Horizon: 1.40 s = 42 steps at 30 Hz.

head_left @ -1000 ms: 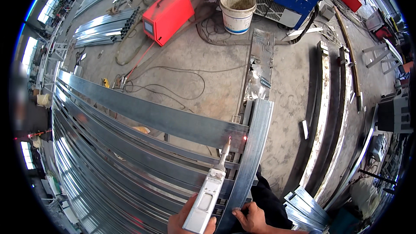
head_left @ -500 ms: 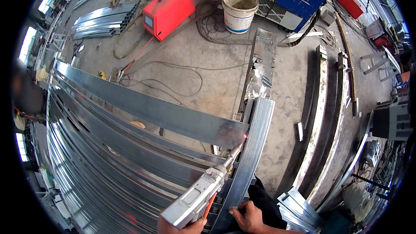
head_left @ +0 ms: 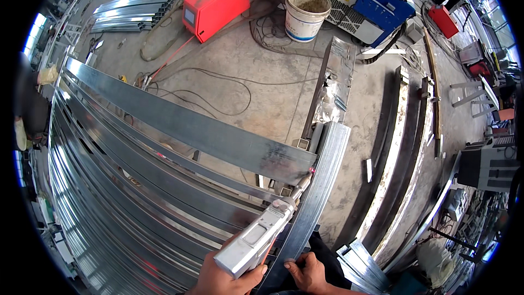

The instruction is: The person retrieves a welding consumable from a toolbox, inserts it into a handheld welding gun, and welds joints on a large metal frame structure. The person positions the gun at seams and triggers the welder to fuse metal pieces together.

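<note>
My left hand (head_left: pixel 218 274) is wrapped round the grip of a silver handheld welding gun (head_left: pixel 256 239), thumb on its right side. The gun's nozzle slants up to the right, and a small pink-red glow shows at its tip. That tip meets the joint where a wide flat metal tube (head_left: pixel 213 127) butts against a long ribbed metal tube (head_left: pixel 319 186) lying crosswise. Dark smudges mark the flat tube near this end. My right hand (head_left: pixel 309 271) is closed at the near end of the ribbed tube, thumb on its edge; its other fingers are partly hidden.
Several parallel metal slats (head_left: pixel 136 186) spread to the left. Beyond them stand a red machine (head_left: pixel 218 8), a white bucket (head_left: pixel 305 22) and a blue-and-white machine (head_left: pixel 355 5). Cables (head_left: pixel 245 84) loop over the floor. Long rusty-white beams (head_left: pixel 390 169) lie to the right.
The view has shifted slightly. The gun and my left hand sit a little further right and higher in the picture, with the tip still at the same joint. My right hand stays on the ribbed tube.
</note>
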### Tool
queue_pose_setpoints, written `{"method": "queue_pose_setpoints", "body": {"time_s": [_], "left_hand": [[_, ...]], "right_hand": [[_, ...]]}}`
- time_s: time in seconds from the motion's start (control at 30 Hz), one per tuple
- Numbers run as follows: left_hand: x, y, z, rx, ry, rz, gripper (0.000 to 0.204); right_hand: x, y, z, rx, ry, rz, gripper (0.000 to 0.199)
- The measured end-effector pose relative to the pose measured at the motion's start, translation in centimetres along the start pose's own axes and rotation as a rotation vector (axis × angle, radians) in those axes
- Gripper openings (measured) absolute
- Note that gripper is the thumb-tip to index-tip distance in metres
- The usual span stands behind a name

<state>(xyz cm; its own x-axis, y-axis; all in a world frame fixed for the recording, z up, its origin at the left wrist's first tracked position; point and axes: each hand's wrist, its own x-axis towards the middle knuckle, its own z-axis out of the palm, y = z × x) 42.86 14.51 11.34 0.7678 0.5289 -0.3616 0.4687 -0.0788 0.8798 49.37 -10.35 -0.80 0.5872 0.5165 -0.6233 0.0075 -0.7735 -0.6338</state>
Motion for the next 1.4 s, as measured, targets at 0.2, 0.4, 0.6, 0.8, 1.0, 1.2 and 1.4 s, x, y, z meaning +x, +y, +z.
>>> {"method": "queue_pose_setpoints", "body": {"time_s": [0.2, 0.4, 0.6, 0.8, 1.0, 1.2, 1.4], "left_hand": [[0.3, 0.7, -0.2, -0.079, -0.011, -0.102, 0.033], [0.3, 0.7, 0.0, -0.044, -0.024, -0.048, 0.033], [0.4, 0.4, 0.1, -0.024, -0.061, -0.028, 0.038], [0.5, 1.0, 0.1, -0.013, -0.057, -0.039, 0.041], [-0.3, 0.1, 0.3, 0.021, -0.057, -0.009, 0.042], [-0.6, 1.0, 0.8, -0.019, -0.017, -0.149, 0.045], [-0.6, 1.2, 0.5, 0.048, 0.013, -0.079, 0.043]], "right_hand": [[0.0, 0.8, 0.3, 0.007, -0.004, -0.031, 0.04], [-0.1, 0.8, 0.3, -0.012, -0.017, -0.014, 0.039], [0.0, 1.5, 0.7, -0.053, 0.036, -0.129, 0.04], [-0.1, 1.2, 0.7, -0.055, 0.028, -0.091, 0.04], [-0.1, 1.2, 1.0, -0.044, 0.05, -0.051, 0.039], [0.2, 1.1, 2.0, -0.089, 0.138, -0.044, 0.037], [0.1, -0.2, -0.1, -0.011, 0.009, -0.044, 0.039]]}}
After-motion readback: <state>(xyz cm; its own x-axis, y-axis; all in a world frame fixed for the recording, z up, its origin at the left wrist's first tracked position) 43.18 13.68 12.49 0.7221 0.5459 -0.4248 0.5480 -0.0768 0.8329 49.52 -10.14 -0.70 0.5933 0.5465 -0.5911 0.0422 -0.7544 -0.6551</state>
